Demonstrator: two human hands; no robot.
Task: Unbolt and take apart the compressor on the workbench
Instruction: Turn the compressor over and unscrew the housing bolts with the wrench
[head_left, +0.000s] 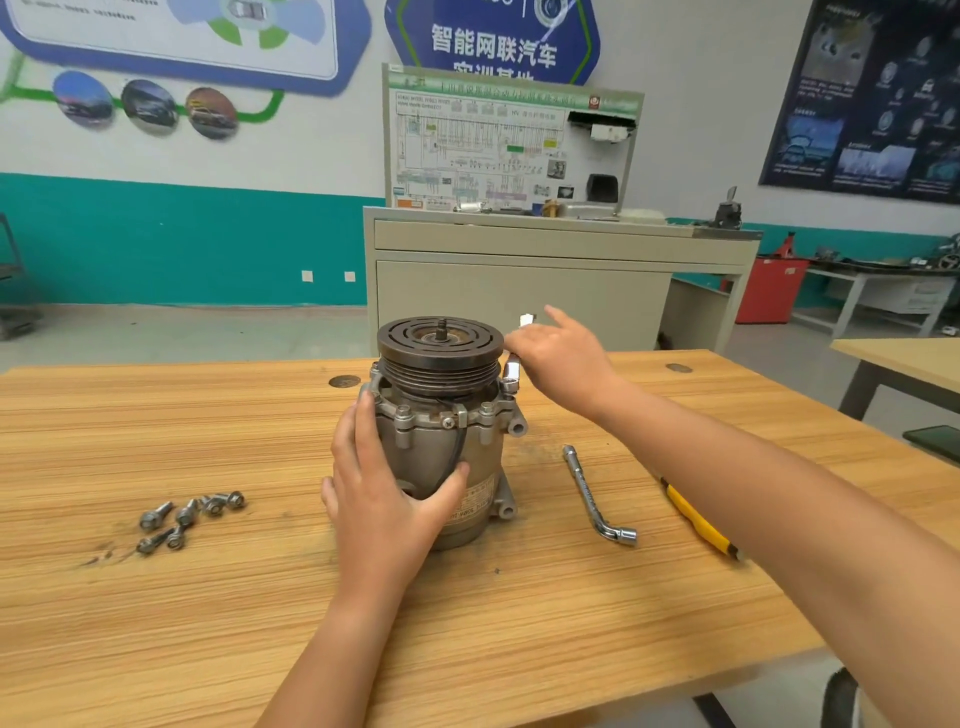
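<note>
Worktop: The wooden worktop (208, 649) was closest, and all the things sat on it.
Left hand: The left hand (379, 499) was wrapped round the side of the compressor (441, 447). Its fingers and thumb hugged the body to keep it steady.
Bolts: A little bunch of bolts (189, 517) lay loose on the worktop to the left, well apart from the compressor. They were in no box or tray.
Compressor: It stood upright in the middle of the worktop, with the dark round pulley (440, 343) on top. Some bolts sat in the ring under the pulley.
How it handles: It was all metal, so it was likely heavy and hard. Its round sides could slip. The best hold looked to be low on the body, not on the thin black wire.
Spare wrench: The spare wrench (597, 499) lay flat near the compressor's right side. A yellow tool (696, 519) lay further right, partly under the arm.
Right hand: The right hand (561, 358) had its fingers closed round a shiny wrench (511, 371), with one finger sticking out. The wrench's end sat on a bolt at the back right.
Far back: A red bin (769, 291) stood on the floor. What was inside could not be seen.
</note>
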